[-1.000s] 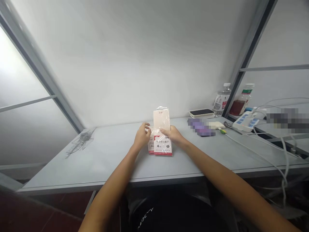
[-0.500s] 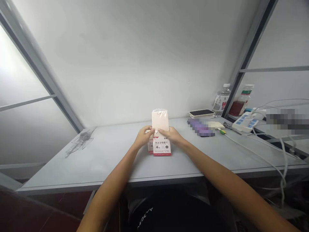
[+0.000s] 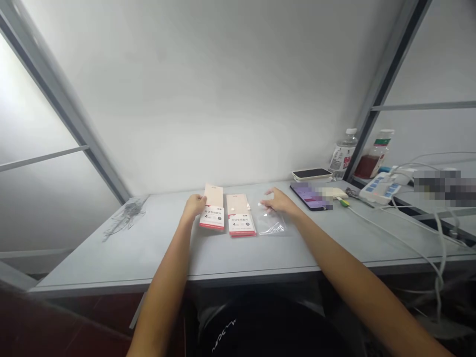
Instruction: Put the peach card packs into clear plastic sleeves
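My left hand (image 3: 194, 205) grips the left edge of a pale pink and white ruler-set packet (image 3: 212, 217) with Chinese print and a red bottom band, slightly tilted. Beside it, untouched, a second ruler-set packet (image 3: 241, 223) lies on the desk, with another red edge showing beneath it. To the right, my right hand (image 3: 278, 201) has its thumb and curled fingers at the upper part of a clear plastic sleeve (image 3: 273, 224) with a small white button. The sleeve's lower end shows glints over the desk.
On the desk (image 3: 159, 248) at the right are a purple-screened phone (image 3: 308, 196), a second phone (image 3: 312, 174), a water bottle (image 3: 342, 156), a power strip (image 3: 379, 188) and white cables (image 3: 394, 233). Dark scribbles (image 3: 126, 215) mark the left side; a wall stands behind.
My hands, together on one packet before, have moved apart. The left has gone left with a packet, the right has gone right with the clear sleeve. The packet behind now shows fully.
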Motion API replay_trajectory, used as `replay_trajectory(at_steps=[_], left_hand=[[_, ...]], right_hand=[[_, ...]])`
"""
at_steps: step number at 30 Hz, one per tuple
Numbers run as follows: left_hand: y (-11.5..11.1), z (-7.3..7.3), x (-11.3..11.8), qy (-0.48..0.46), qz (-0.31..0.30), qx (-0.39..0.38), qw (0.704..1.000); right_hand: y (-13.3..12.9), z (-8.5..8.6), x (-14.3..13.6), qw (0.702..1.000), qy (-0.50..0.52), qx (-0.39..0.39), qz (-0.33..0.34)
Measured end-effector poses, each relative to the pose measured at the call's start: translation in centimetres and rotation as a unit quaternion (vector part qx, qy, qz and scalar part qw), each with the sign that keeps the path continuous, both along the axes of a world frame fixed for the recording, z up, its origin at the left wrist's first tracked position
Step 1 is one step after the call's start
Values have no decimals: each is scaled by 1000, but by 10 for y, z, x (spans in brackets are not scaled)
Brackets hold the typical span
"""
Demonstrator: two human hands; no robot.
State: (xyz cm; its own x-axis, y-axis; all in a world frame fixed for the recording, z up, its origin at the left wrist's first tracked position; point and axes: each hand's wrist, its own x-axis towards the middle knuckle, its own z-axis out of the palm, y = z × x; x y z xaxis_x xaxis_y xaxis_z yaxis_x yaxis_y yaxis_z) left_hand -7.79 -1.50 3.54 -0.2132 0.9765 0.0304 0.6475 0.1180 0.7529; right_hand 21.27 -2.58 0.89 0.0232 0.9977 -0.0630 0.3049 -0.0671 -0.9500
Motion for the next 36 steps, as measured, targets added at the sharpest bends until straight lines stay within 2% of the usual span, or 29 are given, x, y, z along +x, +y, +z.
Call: replay_trajectory(at_steps=[5,9,12,18,26,30,33,35,36], left_hand=[[3,-6,-27,82,55,-78,992],[0,-5,-33,133,96,-127,978],[-2,-1,-32,153,103,-154,971],[-2,1,-29,248,67,-214,943],[2,-7,-28,287,60,-203,934],[1,-7,-26,292,56,-175,939],[-3,-5,-12,305,56,-118,943],[-7,-5,5,314,29,-66,947],[-10,-7,16,322,-19,-21,946]], right_hand=[[13,-11,23,985,-168,-24,-36],[15,-11,28,936,-343,1,-77],[11,-8,25,904,-423,-4,-65],[8,-4,22,884,-463,-32,-51],[4,-5,22,868,-489,-42,-74],[2,-2,18,861,-497,43,-99],[-1,3,6,879,-444,147,-89],[-6,5,-8,893,-404,191,-54],[-8,6,-16,896,-394,201,-36]])
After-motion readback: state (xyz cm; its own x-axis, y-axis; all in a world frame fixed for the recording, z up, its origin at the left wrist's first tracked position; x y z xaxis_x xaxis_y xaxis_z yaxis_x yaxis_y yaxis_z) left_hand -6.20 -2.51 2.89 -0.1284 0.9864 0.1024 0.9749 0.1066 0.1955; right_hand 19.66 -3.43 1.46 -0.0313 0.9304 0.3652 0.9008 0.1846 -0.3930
